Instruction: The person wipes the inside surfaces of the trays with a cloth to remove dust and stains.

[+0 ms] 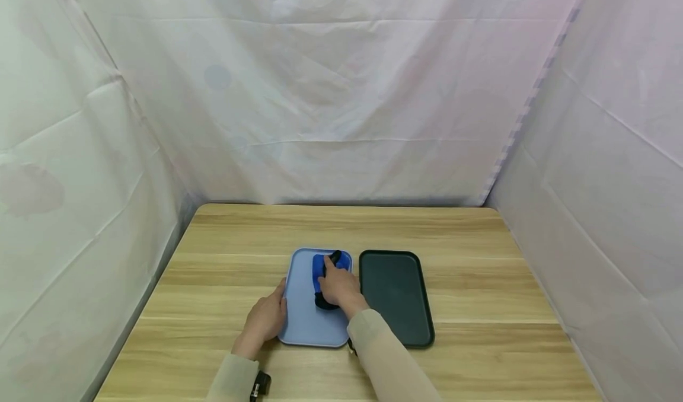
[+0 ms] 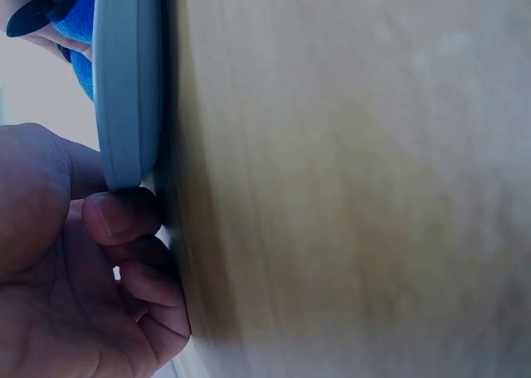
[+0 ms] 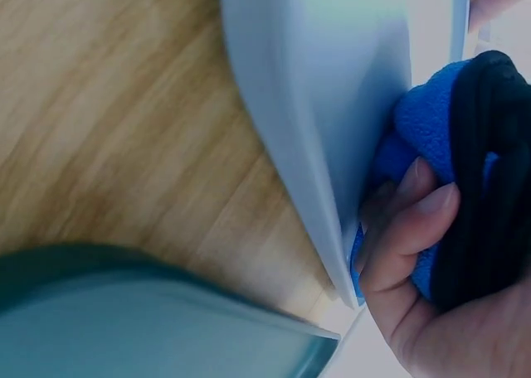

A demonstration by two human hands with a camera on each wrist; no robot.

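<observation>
A light blue tray (image 1: 304, 325) lies on the wooden table in the head view. My left hand (image 1: 267, 314) holds its left edge; in the left wrist view, fingertips curl under the tray rim (image 2: 129, 88). My right hand (image 1: 340, 286) grips a bunched blue cloth with black edging (image 1: 318, 268) on the right part of the tray. Up close in the right wrist view, curled fingers (image 3: 415, 229) press into the blue cloth (image 3: 427, 109), its black edging folded over. The palm hides part of the cloth.
A dark green tray (image 1: 392, 289) lies just right of the blue one, a narrow gap between them. Wood-grain table (image 1: 480, 313) surrounds both. White fabric sheets (image 1: 341, 93) hang at the back and both sides.
</observation>
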